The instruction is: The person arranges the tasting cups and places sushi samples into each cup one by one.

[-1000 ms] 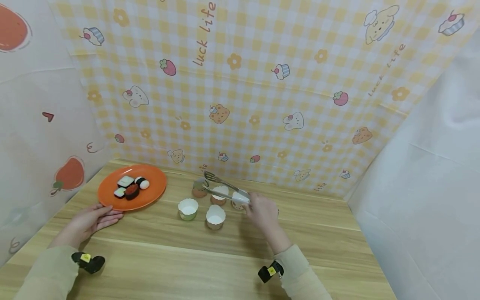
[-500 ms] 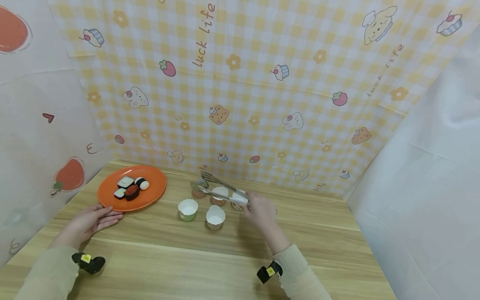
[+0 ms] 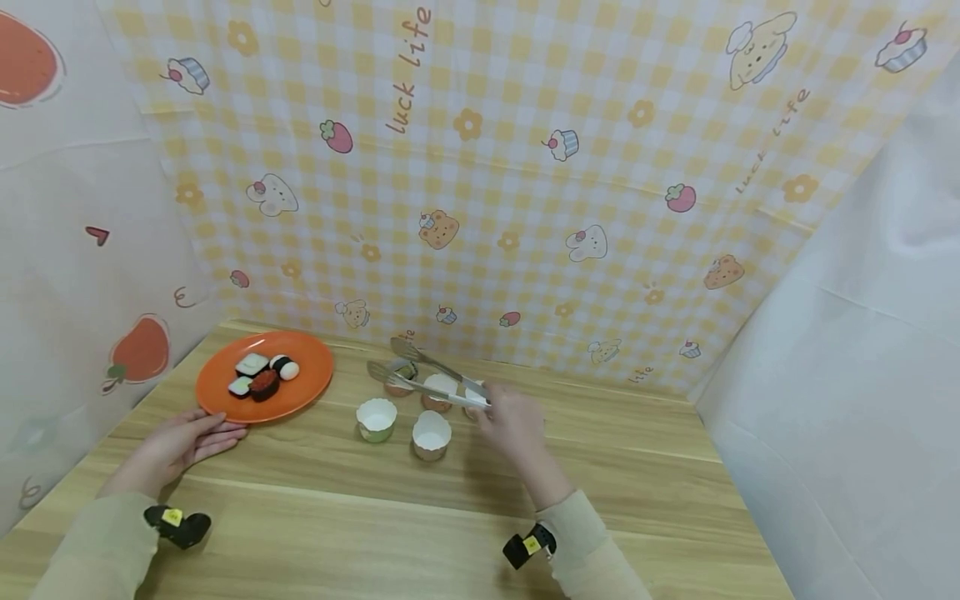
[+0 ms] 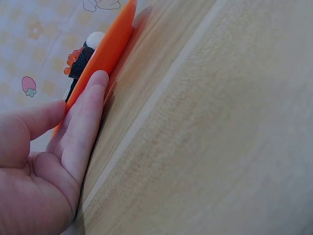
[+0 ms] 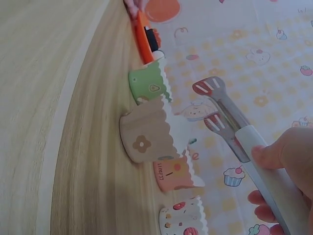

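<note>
An orange, glossy oval plate (image 3: 313, 379) stands at the far left of the wood-grain bench (image 3: 315, 542) and carries four sushi pieces: two white-topped blocks with dark sides (image 3: 252, 364), one dark-wrapped piece heaped with red-orange roe (image 3: 264, 384), and one rounded white piece with a black band (image 3: 285, 367); the left hand (image 3: 183, 442) holds its near rim, thumb at the edge, fingers beneath.

Five scallop-rimmed baking cups stand near the middle, two in front and three behind; the green cup (image 5: 149, 84) and the tan cup with a brown flower (image 5: 149, 129) show white insides; behind them are the pink cup (image 5: 173, 174), the white doughnut-patterned cup (image 5: 181, 220) and a brownish cup (image 3: 397, 391) holding something dark green, its kind unclear.

The right hand (image 3: 513, 421) is clamped round one pair of white-handled metal tongs (image 5: 264, 171); their two slotted heads are apart, near the brownish cup's top.
</note>
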The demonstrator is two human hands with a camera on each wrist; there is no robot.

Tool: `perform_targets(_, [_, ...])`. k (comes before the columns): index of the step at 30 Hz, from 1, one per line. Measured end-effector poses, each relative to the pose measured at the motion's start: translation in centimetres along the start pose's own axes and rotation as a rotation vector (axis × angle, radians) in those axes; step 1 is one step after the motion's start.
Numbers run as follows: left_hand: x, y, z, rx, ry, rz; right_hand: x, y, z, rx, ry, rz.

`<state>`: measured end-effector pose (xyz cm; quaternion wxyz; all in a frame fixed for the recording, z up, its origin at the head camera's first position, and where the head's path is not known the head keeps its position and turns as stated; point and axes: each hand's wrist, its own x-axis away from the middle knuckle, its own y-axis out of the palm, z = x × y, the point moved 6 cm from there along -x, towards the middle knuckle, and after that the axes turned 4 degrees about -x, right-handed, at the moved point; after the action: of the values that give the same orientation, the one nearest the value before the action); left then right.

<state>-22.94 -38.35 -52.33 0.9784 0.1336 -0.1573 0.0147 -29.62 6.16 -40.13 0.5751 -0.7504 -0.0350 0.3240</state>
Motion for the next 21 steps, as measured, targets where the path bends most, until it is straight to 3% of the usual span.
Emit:
perform_targets(12, [0.1,0.0,0.0,-0.028,-0.007,0.026,-0.4,0.2,-1.8,-0.039,-0.027,0.012])
perform_targets(21, [0.1,0.0,0.0,-0.029,-0.006,0.017,-1.2,0.6,-3.4,-0.098,0.022,-0.079])
